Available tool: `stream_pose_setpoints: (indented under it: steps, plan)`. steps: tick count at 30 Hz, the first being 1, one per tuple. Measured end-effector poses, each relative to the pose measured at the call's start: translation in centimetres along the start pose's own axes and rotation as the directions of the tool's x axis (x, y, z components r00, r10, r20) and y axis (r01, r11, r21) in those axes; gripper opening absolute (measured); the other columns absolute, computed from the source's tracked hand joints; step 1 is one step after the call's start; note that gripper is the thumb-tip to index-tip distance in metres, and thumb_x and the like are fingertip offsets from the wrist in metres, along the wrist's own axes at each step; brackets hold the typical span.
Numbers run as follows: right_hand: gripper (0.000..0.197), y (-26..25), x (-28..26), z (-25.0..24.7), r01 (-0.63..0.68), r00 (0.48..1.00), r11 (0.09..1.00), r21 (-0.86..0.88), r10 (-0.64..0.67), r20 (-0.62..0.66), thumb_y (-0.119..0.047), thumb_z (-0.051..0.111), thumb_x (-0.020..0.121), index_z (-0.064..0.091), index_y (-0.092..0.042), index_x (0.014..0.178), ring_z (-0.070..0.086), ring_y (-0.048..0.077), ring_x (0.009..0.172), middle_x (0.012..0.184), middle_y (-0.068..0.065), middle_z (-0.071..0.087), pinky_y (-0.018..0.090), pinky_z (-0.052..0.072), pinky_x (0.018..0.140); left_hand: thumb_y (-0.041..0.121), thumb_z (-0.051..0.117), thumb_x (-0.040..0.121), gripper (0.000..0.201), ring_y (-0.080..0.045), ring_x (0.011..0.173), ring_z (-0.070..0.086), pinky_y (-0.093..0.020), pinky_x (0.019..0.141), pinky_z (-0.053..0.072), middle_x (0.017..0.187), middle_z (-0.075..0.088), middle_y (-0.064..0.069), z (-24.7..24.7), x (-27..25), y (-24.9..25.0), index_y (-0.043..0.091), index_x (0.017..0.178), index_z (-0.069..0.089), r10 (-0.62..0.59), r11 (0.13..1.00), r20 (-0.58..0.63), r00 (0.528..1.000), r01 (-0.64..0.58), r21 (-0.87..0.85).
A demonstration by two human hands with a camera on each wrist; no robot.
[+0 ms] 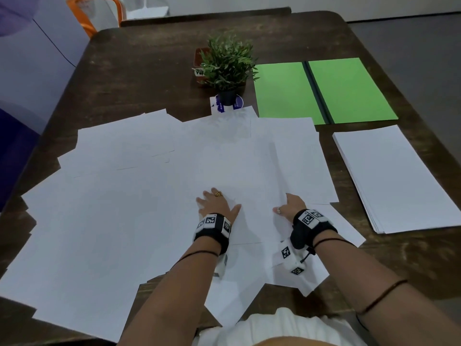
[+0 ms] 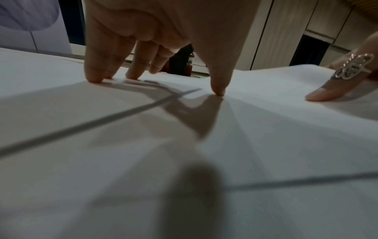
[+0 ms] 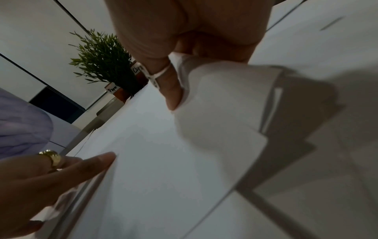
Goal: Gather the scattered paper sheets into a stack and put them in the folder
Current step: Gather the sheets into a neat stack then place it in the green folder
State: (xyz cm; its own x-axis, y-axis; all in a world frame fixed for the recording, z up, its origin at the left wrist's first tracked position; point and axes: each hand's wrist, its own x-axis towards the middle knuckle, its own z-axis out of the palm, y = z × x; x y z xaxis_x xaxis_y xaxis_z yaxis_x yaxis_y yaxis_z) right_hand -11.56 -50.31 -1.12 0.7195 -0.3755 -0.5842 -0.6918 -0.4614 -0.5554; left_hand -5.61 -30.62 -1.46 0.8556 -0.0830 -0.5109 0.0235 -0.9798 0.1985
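Left hand (image 1: 217, 204) open, fingertips pressing scattered paper sheets (image 1: 139, 186) near the green folder (image 1: 321, 92); right hand (image 1: 291, 205) pinching a lifted sheet corner (image 3: 214, 97) beside.

- The scattered paper sheets (image 1: 139, 196) cover most of the near and left table (image 1: 139, 71), lying flat and overlapping.
- The potted plant (image 1: 228, 63) stands upright at the far edge of the sheets, with small labelled pots (image 1: 199, 63) just behind it; these are the only tall things on the table.
- The open green folder (image 1: 321, 92) lies flat just right of the plant.
- A squared stack of paper (image 1: 396, 178) lies flat near the right edge, apart from the loose sheets.
- Bare wood shows along the far left of the table and in the strip between the stack and the sheets.
- An orange chair (image 1: 94, 13) stands beyond the far left corner.
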Motion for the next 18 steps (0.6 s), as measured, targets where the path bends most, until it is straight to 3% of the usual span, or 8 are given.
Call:
stream_pose_setpoints:
  steps: [5,8,10,12,14,16,18]
  plan:
    - [0.052,0.3,-0.1,0.2,0.008,1.0,1.0,0.016,-0.008,-0.001,-0.015,0.067,0.084,0.049,-0.003,0.131,0.051,0.029,0.121,0.131,0.014,0.054,0.03,0.039,0.1,0.05,0.038,0.095,0.082,-0.048,0.135,0.02,-0.052,0.106,0.034,0.148,0.02,-0.026,-0.6,0.5,0.9,0.002,0.148,-0.002,-0.034,0.999,0.018,0.999,0.033,0.011]
    - [0.063,0.6,-0.4,0.4,0.027,1.0,1.0,-0.005,-0.027,-0.017,-0.02,0.064,0.087,0.035,-0.003,0.141,0.04,0.028,0.132,0.143,0.014,0.042,0.029,0.03,0.107,0.026,0.038,0.098,0.071,-0.045,0.137,0.021,-0.05,0.11,0.029,0.148,0.024,-0.026,-1.5,-0.2,1.7,0.002,0.148,-0.005,0.003,0.999,0.035,0.999,-0.005,0.048]
    - [0.064,0.6,-0.7,0.5,0.03,0.999,0.999,-0.018,-0.031,-0.021,-0.02,0.061,0.09,0.03,-0.003,0.143,0.035,0.027,0.135,0.146,0.014,0.037,0.027,0.027,0.107,0.014,0.039,0.096,0.073,-0.045,0.139,0.018,-0.049,0.112,0.026,0.151,0.02,-0.025,-1.9,-0.7,2.3,0.003,0.147,-0.012,0.019,0.998,0.066,0.998,-0.022,0.056]
    - [0.058,0.7,-0.7,0.5,0.044,0.999,0.999,-0.019,-0.045,-0.024,-0.02,0.06,0.09,0.036,-0.003,0.14,0.04,0.027,0.132,0.142,0.014,0.043,0.026,0.03,0.103,0.015,0.043,0.094,0.082,-0.045,0.137,0.022,-0.048,0.112,0.026,0.15,0.019,-0.027,-1.7,-0.8,2.7,0.008,0.145,-0.02,0.016,0.998,0.073,0.997,-0.02,0.06]
    - [0.045,0.7,-0.8,0.6,0.081,0.996,0.997,0.007,-0.081,-0.042,-0.021,0.059,0.091,0.047,-0.005,0.132,0.049,0.028,0.123,0.133,0.013,0.053,0.025,0.036,0.096,0.013,0.047,0.092,0.088,-0.042,0.128,0.039,-0.045,0.106,0.035,0.143,0.032,-0.028,-1.1,-0.8,2.7,0.01,0.144,-0.025,0.041,0.993,0.038,0.998,-0.044,0.105]
    - [0.038,0.8,-0.8,0.7,0.093,0.994,0.994,0.049,-0.09,-0.056,-0.022,0.057,0.092,0.053,-0.005,0.125,0.053,0.028,0.118,0.127,0.013,0.058,0.025,0.037,0.092,0.006,0.05,0.089,0.091,-0.032,0.109,0.055,-0.038,0.092,0.045,0.125,0.053,-0.019,-0.7,-0.9,2.8,0.005,0.144,-0.023,0.145,0.965,-0.003,0.989,-0.141,0.221]
    - [0.039,0.6,-0.8,0.7,0.101,0.993,0.994,0.052,-0.097,-0.064,-0.022,0.057,0.092,0.053,-0.003,0.126,0.052,0.029,0.119,0.128,0.013,0.057,0.026,0.037,0.094,0.001,0.051,0.087,0.09,-0.025,0.096,0.059,-0.031,0.079,0.046,0.11,0.06,-0.012,-0.9,-1.2,2.8,0.003,0.146,-0.017,0.224,0.929,-0.005,0.975,-0.212,0.302]
